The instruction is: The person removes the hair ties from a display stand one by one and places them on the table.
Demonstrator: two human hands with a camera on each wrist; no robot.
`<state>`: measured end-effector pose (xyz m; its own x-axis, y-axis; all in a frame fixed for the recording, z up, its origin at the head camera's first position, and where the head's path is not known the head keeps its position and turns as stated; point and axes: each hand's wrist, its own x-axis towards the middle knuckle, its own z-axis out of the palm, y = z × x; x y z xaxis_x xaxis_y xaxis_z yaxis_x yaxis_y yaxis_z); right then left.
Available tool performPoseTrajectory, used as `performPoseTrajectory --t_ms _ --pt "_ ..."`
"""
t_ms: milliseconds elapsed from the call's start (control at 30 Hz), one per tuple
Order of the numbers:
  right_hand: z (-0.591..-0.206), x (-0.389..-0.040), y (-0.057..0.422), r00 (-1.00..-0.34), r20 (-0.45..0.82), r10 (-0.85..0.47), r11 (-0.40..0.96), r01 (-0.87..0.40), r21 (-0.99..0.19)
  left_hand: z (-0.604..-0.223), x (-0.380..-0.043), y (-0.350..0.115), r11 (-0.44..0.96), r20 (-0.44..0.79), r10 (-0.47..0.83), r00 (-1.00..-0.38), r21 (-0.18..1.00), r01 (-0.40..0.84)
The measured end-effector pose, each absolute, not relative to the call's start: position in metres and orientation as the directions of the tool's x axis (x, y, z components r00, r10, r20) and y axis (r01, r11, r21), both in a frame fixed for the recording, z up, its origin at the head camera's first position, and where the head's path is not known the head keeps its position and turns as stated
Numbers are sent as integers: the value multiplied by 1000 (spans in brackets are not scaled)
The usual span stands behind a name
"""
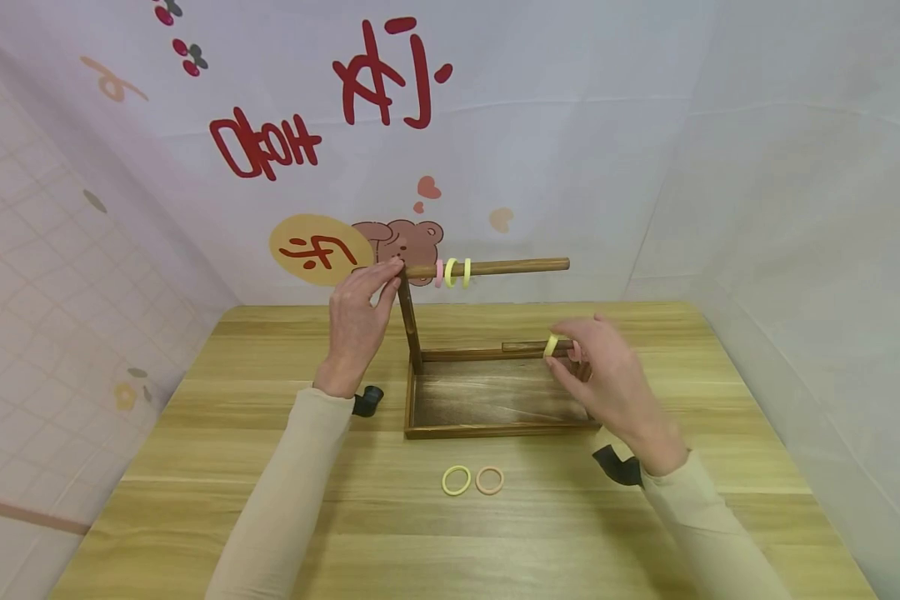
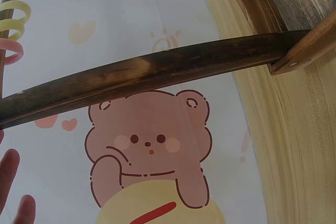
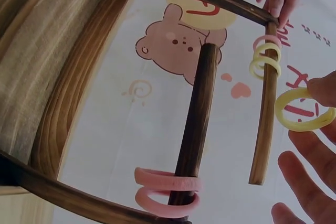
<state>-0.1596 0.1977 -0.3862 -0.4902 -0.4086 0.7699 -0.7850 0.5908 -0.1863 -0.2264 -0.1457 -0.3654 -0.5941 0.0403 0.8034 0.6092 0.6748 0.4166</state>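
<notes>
A brown wooden rack has a tray base, two posts and two bars at different heights. My left hand holds the rack's top left corner between thumb and fingers. On the upper bar hang a pink ring and two yellow rings. My right hand pinches another yellow ring between thumb and index finger, its other fingers spread. In the right wrist view this ring is beside the bars, around neither. Two pink rings sit at the post end of the lower bar.
On the table, in front of the rack, lie a yellow ring and an orange ring. Behind stands a white cloth with a printed bear and red characters. Black wrist straps show near both sleeves.
</notes>
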Motion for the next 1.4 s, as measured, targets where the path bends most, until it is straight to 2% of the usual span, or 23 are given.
performPoseTrajectory --t_ms 433,833,1200,1400 --pt "-405 -140 190 -477 728 -493 520 -832 -194 -366 -224 -145 687 807 53 -588 397 608" --pt "-410 -122 189 -529 639 -559 524 -822 -222 -364 -218 -142 694 805 44 -591 401 598" --pt "-426 -119 182 -513 622 -591 503 -838 -212 -366 -226 -144 694 805 40 -592 404 597" --pt "-432 -116 181 -536 588 -606 508 -829 -232 -366 -230 -145 694 809 48 -585 395 603"
